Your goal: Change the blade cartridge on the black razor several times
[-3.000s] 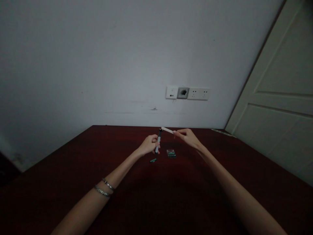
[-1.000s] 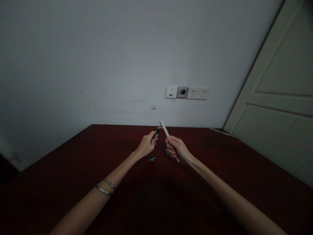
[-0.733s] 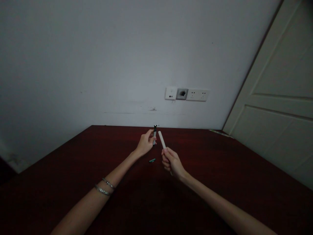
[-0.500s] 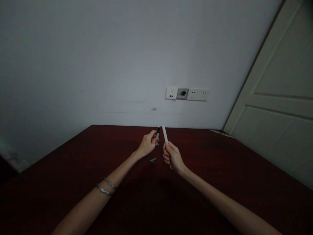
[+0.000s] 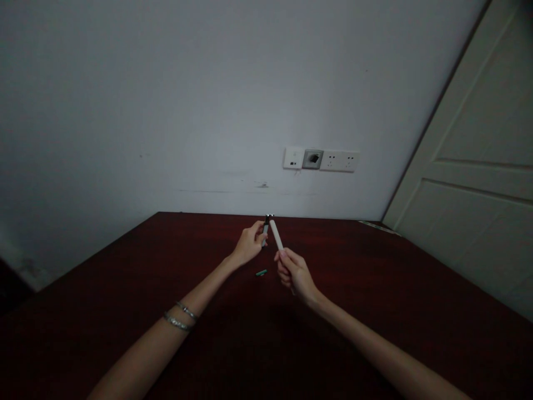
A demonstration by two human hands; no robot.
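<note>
My left hand (image 5: 249, 244) is closed around a slim pale-grey tool (image 5: 265, 232) with a dark neck. Its shiny top juts sideways to the right; the frames do not show its exact kind. In my right fist (image 5: 295, 271) is a long white stick (image 5: 276, 234) with a rounded end, leaning up and left. That end lies just below the tool's shiny top; whether they touch I cannot tell. Part of the stick is hidden by my fingers, and its lower end shows beneath them. On the table between my wrists lies a small green piece (image 5: 261, 273).
Dark red table (image 5: 200, 355) beneath both arms, its far edge against a pale wall (image 5: 208, 100). Sockets (image 5: 339, 161) are set in the wall. A panelled door (image 5: 483, 166) stands at the right. A flat pale strip (image 5: 380, 227) lies along the table's back right edge.
The white stick's upper end has shifted left and slightly down, nearer the tool. The tool has moved a little left, and its sideways top shows more clearly. The green piece lies still.
</note>
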